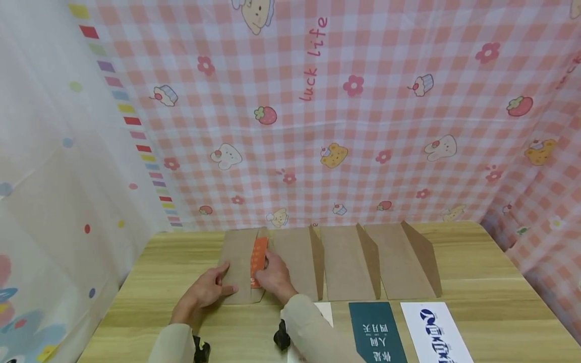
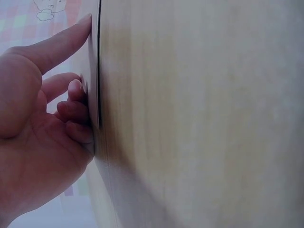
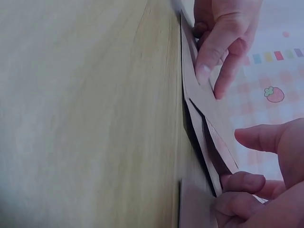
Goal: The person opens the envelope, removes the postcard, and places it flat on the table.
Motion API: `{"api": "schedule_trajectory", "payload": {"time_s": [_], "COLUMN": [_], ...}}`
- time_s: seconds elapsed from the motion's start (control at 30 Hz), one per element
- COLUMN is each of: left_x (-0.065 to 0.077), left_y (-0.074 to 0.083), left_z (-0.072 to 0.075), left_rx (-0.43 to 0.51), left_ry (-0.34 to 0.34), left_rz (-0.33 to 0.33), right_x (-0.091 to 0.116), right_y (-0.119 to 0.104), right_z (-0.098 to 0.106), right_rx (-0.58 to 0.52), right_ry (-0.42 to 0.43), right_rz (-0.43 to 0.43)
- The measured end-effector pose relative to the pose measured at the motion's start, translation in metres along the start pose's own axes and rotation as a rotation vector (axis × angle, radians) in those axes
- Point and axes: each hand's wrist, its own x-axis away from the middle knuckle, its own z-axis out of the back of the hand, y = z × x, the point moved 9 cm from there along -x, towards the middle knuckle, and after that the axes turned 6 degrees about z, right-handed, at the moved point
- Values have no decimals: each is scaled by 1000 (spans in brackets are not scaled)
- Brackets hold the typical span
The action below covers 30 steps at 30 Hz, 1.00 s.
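A brown paper envelope (image 1: 237, 267) lies at the left of a row on the wooden table, its flap at the right side. An orange card (image 1: 258, 262) sits at its opening, partly inside by the look of it. My right hand (image 1: 275, 276) holds the card's right edge, thumb on top; in the right wrist view the curled fingers (image 3: 242, 183) are at the flap, and the card's orange face is hidden. My left hand (image 1: 206, 288) rests on the envelope's left part, thumb and forefinger (image 2: 61, 45) extended and touching the paper, other fingers bent.
Several more brown envelopes (image 1: 347, 262) stand in a row to the right, flaps raised. Nearer me lie a teal card (image 1: 376, 327), a white card with blue lettering (image 1: 433, 333) and a pale card (image 1: 325, 310) partly under my right sleeve. A checked curtain (image 1: 317, 126) hangs behind.
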Motion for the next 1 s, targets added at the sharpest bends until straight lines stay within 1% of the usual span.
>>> {"api": "schedule_trajectory", "payload": {"time_s": [0.1, 0.23, 0.5, 0.7, 1.0], "left_x": [0, 0, 2, 3, 3], "left_y": [-1, -2, -2, -2, -1], "left_z": [0, 0, 1, 2, 3], "left_rx": [5, 16, 17, 13, 11], "left_ry": [1, 1, 2, 2, 10], "left_rz": [-2, 1, -5, -11, -11], "right_x": [0, 1, -1, 0, 0], "right_y": [-1, 0, 4, 4, 2], "right_z": [-2, -3, -4, -6, -4], "right_rx": [-26, -44, 39, 50, 110], "right_ry": [9, 18, 52, 73, 103], "right_rz": [1, -23, -39, -39, -3]}}
